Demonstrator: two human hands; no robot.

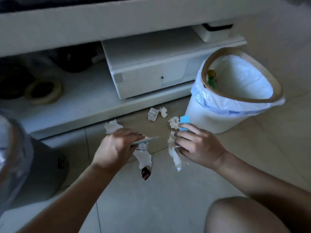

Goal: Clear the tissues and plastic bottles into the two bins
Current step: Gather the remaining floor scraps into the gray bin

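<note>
My left hand (116,147) is closed around several bits of litter: a crumpled tissue (112,126) sticking out behind it, a flat pale blue card (148,140) and a white wrapper with a dark end (143,158) hanging below. My right hand (196,145) grips a crumpled tissue (174,153) and a blue packet (184,122). Loose on the floor lie a tissue ball (174,122), a smaller tissue ball (163,111) and a paper receipt (152,113). The white bin (218,118) with a wooden rim stands at the right; a green bottle (212,79) is inside. A grey bin (42,165) is at the left.
A low white cabinet (148,78) with a shelf runs along the back, just behind the litter. A roll of tape (43,91) and dark items sit on the shelf at left. My knee (244,216) is at the lower right. Tiled floor lies below my hands.
</note>
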